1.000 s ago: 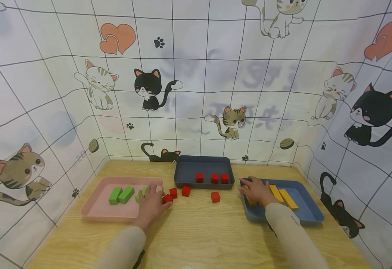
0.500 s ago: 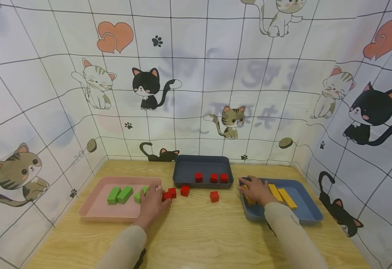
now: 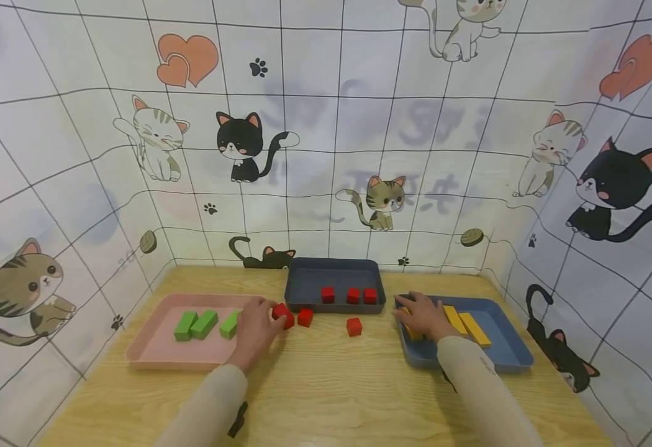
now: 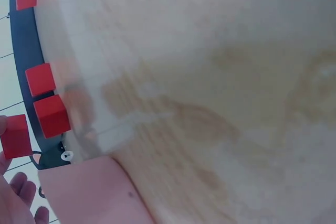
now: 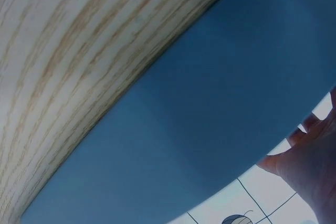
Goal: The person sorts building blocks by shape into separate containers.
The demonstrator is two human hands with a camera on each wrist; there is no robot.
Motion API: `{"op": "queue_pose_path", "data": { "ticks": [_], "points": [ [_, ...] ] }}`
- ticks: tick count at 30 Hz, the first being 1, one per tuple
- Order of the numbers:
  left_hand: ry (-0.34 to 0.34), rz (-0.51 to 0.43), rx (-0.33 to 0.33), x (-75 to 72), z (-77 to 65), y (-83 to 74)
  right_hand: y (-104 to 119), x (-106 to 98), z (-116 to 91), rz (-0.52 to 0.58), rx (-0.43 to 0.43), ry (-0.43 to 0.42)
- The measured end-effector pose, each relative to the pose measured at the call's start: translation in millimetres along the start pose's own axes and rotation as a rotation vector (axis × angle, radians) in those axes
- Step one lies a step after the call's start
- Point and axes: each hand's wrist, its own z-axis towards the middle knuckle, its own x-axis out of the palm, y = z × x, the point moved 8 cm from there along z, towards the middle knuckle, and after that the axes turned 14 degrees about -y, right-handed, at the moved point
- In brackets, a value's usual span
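Observation:
My left hand (image 3: 256,332) pinches a red cube (image 4: 16,136) between thumb and fingers, just above the table at the pink tray's right edge. Beside it on the table lie a red cube (image 4: 51,115), a second red cube (image 3: 305,317) and, farther right, a third red cube (image 3: 354,326). My right hand (image 3: 423,316) rests over the left rim of the blue tray (image 3: 507,347), fingers spread above a partly covered yellow block (image 3: 413,334). In the right wrist view the tray wall hides most of its fingers.
The pink tray (image 3: 153,354) at left holds several green blocks (image 3: 204,324). A dark grey tray (image 3: 331,273) at the back holds three red cubes (image 3: 353,296). More yellow blocks (image 3: 474,329) lie in the blue tray. A patterned cloth (image 3: 315,124) encloses the wooden table (image 3: 326,391).
My left hand has closed on a red cube beside the pink tray and lifted it slightly. The right hand stays in place, and the head view has shifted a little.

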Motion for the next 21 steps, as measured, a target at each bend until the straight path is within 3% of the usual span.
{"op": "queue_pose_path", "data": {
  "ticks": [10, 21],
  "points": [
    [0.013, -0.018, 0.022, 5.8, 14.5, -11.1, 2, -3, -2, -0.001, 0.005, -0.004],
    [0.031, -0.066, -0.028, 23.8, 36.3, -25.7, -2, 0, -1, 0.004, 0.016, -0.017]
  ]
}}
